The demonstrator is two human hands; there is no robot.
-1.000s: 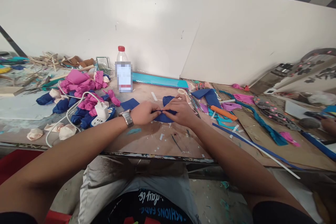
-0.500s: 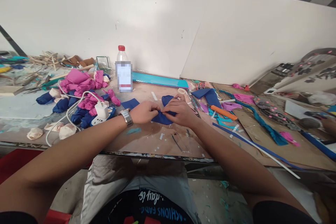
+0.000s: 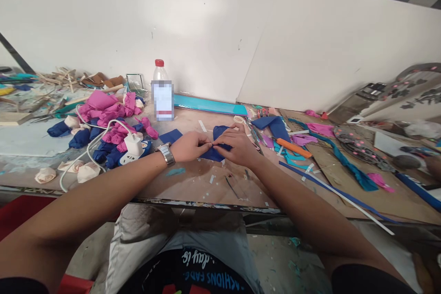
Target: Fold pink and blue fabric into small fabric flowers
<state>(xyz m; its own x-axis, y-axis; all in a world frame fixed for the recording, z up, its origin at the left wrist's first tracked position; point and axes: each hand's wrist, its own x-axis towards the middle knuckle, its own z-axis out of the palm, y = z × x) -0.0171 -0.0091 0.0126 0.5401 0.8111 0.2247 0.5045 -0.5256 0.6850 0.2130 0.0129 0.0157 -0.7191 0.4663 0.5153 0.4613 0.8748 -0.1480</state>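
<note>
Both my hands meet at the middle of the worktable over a dark blue piece of foam sheet (image 3: 216, 152). My left hand (image 3: 189, 147), with a metal watch on the wrist, pinches the near edge of the blue piece. Fingertip to fingertip with it, my right hand (image 3: 237, 146) pinches the same piece from the right and covers part of it. Another flat blue piece (image 3: 170, 136) lies just left of my left hand.
A pile of pink, blue and cream foam flowers (image 3: 103, 124) with a white charger and cable (image 3: 132, 144) lies at the left. A plastic bottle (image 3: 161, 92) stands behind. An orange-handled tool (image 3: 292, 148), teal strips and scraps lie at the right. Another person's hand shows at the far right edge.
My fingers shifted slightly on the blue piece, folding its edge; both hands stay in the same place on the table.
</note>
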